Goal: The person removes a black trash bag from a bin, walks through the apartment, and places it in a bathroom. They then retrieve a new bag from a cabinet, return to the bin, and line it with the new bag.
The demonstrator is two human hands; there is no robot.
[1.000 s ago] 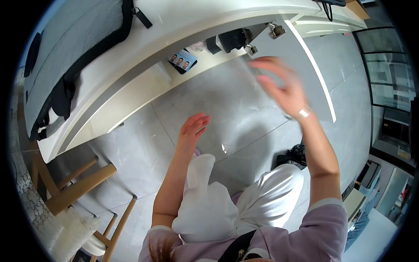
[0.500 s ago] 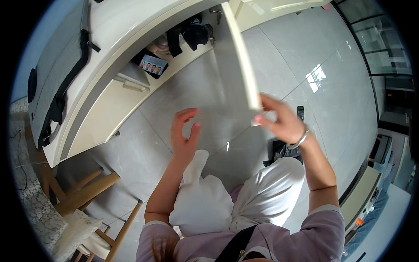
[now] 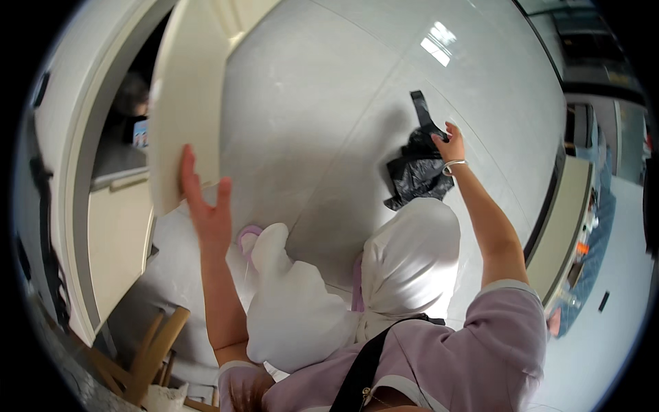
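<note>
My left hand (image 3: 206, 206) is against the outer face of a cream cabinet door (image 3: 189, 103), near its bottom corner. Its fingers are stretched out and the thumb stands apart, gripping nothing. The door is partly closed over the dark inside of the cabinet. To the right, my right hand (image 3: 451, 146), with a bracelet (image 3: 454, 166) at the wrist, is at the edge of a crumpled black plastic bag (image 3: 420, 175) on the floor. Thumb and fingers are apart; whether they touch the bag I cannot tell.
A lower cream cabinet front (image 3: 118, 244) is at the left, with a wooden chair (image 3: 154, 357) below it. Grey floor tiles (image 3: 309, 117) spread ahead. A long cream cabinet (image 3: 561, 233) with small items on top runs along the right.
My right hand has left the door and moved to the black bag. My left hand has come to the door, which has swung further closed. The view has shifted right.
</note>
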